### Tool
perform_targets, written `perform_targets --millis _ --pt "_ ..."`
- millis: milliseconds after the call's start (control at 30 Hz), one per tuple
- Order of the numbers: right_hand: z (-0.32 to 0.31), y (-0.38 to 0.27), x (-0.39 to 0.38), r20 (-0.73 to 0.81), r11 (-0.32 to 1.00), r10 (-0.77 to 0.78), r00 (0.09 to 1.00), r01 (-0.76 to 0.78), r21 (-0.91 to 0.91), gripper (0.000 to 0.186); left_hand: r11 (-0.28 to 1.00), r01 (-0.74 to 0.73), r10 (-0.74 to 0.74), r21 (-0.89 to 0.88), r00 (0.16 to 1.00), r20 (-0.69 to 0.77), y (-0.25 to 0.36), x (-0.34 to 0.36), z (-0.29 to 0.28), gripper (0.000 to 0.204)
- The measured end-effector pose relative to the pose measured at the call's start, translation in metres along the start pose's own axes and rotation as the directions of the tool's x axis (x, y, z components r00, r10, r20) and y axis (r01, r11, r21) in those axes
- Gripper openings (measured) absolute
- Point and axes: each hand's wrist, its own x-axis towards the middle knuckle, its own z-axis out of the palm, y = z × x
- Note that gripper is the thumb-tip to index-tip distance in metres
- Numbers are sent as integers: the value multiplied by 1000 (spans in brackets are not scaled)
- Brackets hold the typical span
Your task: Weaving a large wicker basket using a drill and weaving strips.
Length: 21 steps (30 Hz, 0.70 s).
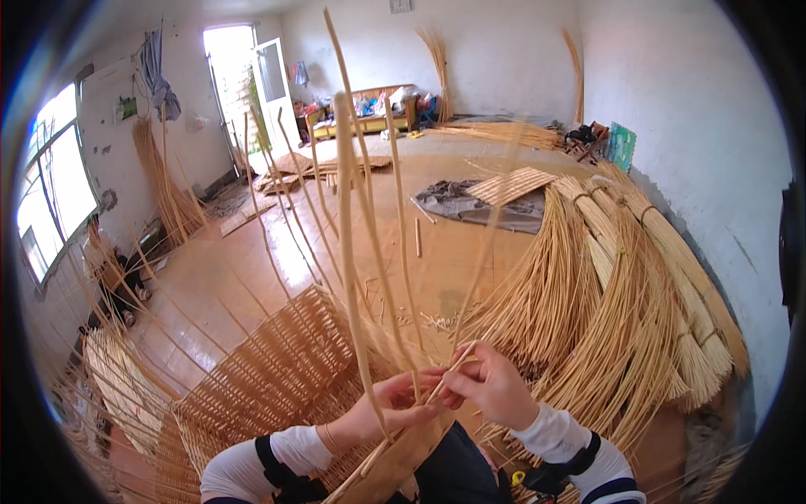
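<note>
A large rectangular wicker basket (273,361) leans in front of me, its woven wall toward the left and tall upright stakes (348,244) rising from its rim. At the near right corner of that rim, my left hand (388,406) closes its thumb and fingers around a stake. Just right of it, my right hand (494,386) pinches a thin willow rod (460,359) between thumb and fingers. The two hands nearly touch. The fingertips partly hide where the rod meets the weave.
Big bundles of willow rods (579,286) lie on the right. Another person (109,269) sits by the left window. A grey cloth (470,204) with a woven panel (514,185) lies on the tiled floor. More stakes fan out to the left.
</note>
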Motion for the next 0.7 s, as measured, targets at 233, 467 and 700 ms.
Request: perform_targets --millis 233,467,700 --pt "15 -14 9 71 457 -296 953 207 -865 22 999 47 -50 -16 973 -226 8 -3 1 49" --pt "-24 -3 21 362 102 -560 745 496 -863 20 992 11 -42 -125 969 -242 0 -10 0 32" --pt "-46 3 34 481 108 -405 778 563 -819 25 994 -25 45 104 980 -196 9 -2 -4 26"
